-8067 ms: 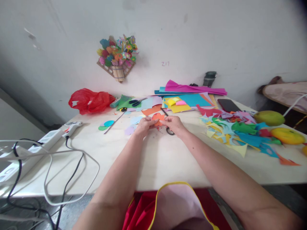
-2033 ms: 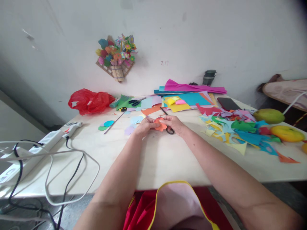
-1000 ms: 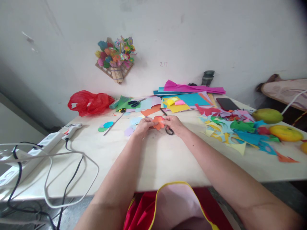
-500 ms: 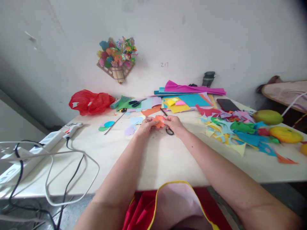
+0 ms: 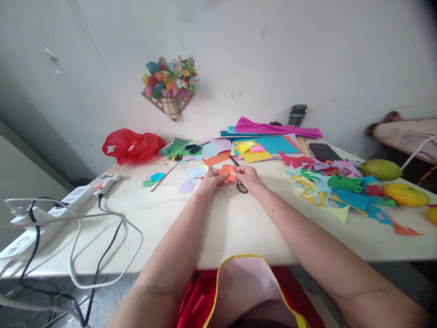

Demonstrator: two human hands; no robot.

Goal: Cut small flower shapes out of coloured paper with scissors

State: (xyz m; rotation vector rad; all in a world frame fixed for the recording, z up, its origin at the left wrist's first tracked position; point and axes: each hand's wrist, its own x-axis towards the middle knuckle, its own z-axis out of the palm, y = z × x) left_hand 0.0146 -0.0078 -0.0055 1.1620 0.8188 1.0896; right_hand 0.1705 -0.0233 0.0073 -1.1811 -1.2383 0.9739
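An orange paper flower (image 5: pixel 226 173) is held between both hands above the middle of the table. My left hand (image 5: pixel 211 178) pinches its left edge, and my right hand (image 5: pixel 246 176) pinches the right edge. Beneath the right hand lies a pair of scissors, one dark handle loop (image 5: pixel 242 187) showing, the rest partly hidden. Just left of my left hand are a lilac paper flower (image 5: pixel 186 185) and light blue paper pieces (image 5: pixel 197 172). Farther left sit a blue paper circle (image 5: pixel 157 176) and a green one (image 5: pixel 148 183) beside a thin dark strip (image 5: pixel 165 176).
Paper scraps (image 5: pixel 327 189), a phone (image 5: pixel 323 151) and mangoes (image 5: pixel 405 194) lie right. Paper sheets (image 5: pixel 280 144), black-handled scissors (image 5: pixel 194 148) and a red plastic bag (image 5: pixel 133 146) are at the back. A power strip (image 5: pixel 73 196) with loose cables (image 5: pixel 102 246) crosses the left side.
The whole view has shifted slightly. Both hands keep hold of the orange paper flower in nearly the same place.
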